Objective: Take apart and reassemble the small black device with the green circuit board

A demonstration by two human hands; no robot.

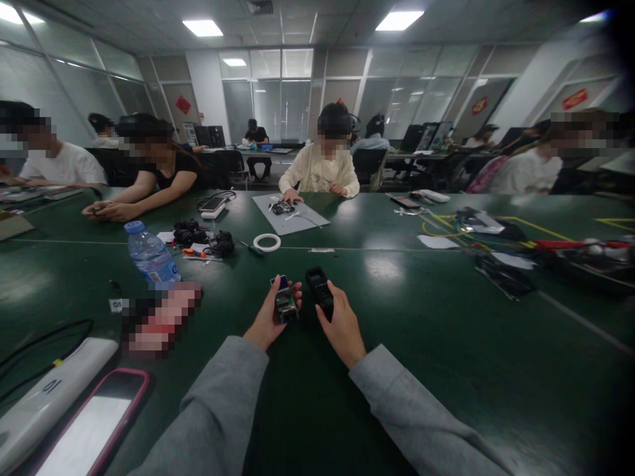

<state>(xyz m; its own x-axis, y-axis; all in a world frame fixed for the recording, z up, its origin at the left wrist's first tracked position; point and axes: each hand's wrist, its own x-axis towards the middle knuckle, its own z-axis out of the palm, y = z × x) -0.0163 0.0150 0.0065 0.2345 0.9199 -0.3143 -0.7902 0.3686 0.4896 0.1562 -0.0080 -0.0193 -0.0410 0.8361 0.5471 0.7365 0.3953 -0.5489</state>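
My left hand (270, 320) is closed around a small electronic module (285, 301) with a blue part on top and a circuit board, held just above the dark green table (397, 370). My right hand (342, 327) grips a black rectangular device (320, 287) beside it, thumb on its left edge. The two pieces sit a few centimetres apart, side by side. Both arms wear grey sleeves.
A water bottle (149, 254) stands at the left, with black parts (198, 238) and a tape roll (266, 242) behind it. A phone (94, 426) and a white case (44, 396) lie near left. People sit across the table; cables (496, 258) clutter the right.
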